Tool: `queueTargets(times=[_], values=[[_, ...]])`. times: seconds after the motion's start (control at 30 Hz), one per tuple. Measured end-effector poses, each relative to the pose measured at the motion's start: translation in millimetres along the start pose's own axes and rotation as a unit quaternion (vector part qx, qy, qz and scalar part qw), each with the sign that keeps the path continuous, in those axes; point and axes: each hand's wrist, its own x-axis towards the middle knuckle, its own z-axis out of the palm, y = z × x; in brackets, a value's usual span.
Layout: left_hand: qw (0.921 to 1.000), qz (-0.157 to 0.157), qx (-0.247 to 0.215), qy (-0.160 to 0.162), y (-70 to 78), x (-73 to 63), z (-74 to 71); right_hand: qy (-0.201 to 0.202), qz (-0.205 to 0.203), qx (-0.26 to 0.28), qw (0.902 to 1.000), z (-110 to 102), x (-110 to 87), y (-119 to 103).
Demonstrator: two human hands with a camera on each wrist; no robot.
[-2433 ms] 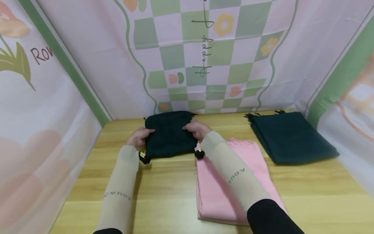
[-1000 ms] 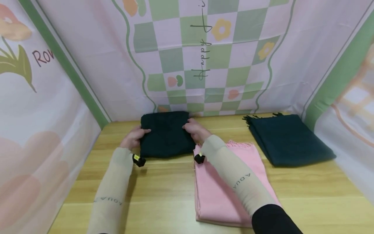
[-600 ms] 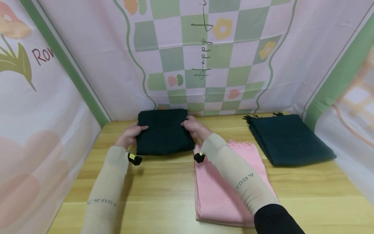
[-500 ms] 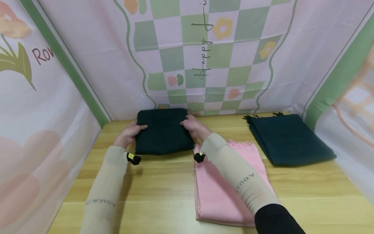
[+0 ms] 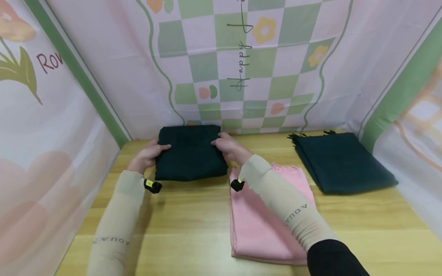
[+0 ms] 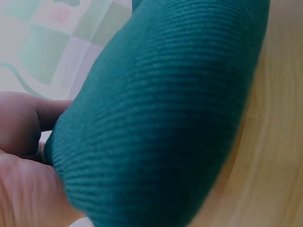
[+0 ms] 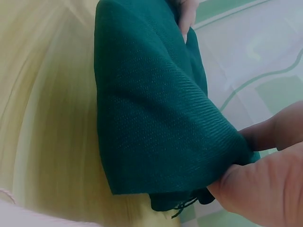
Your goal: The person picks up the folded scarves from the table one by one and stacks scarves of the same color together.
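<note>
A folded dark green scarf [image 5: 190,153] is held between both hands near the back of the wooden table. My left hand [image 5: 143,156] pinches its left side, thumb on top and the other fingers underneath. On the opposite side my right hand [image 5: 230,146] grips the edge the same way. The right wrist view shows the scarf [image 7: 156,113] as a thick folded bundle, with a few dark fringe strands poking out by the right hand [image 7: 270,175]. Ribbed green fabric [image 6: 165,104] fills most of the left wrist view, beside the left hand [image 6: 33,179].
A folded pink scarf [image 5: 262,230] with fringe lies under the right forearm. Farther right lies another folded dark green scarf [image 5: 345,163], its fringe toward the back. Patterned curtains [image 5: 262,76] hang behind the table [image 5: 186,226] and along both sides.
Both hands have carried the green scarf left and slightly back, away from the pink one. Its left side has moved farther, so it looks wider and smoother. The other scarves have stayed put.
</note>
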Motion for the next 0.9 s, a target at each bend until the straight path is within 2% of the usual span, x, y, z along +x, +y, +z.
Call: queueTargets(times=[0.2, 0.43, 0.9], values=[[1.0000, 0.009, 0.002, -0.002, 2.8, -3.8, -0.6, -0.008, 0.000, 0.012, 0.9999, 2.1, -4.3, -2.1], [0.9995, 0.011, 0.027, -0.012, 0.6, -11.9, -1.7, -0.032, 0.000, 0.032, 0.9990, 3.5, -18.0, -2.1], [0.9986, 0.020, 0.040, -0.028, -1.9, -23.8, 1.8, -0.052, -0.009, 0.014, 0.9985, -2.8, -32.0, 3.1]])
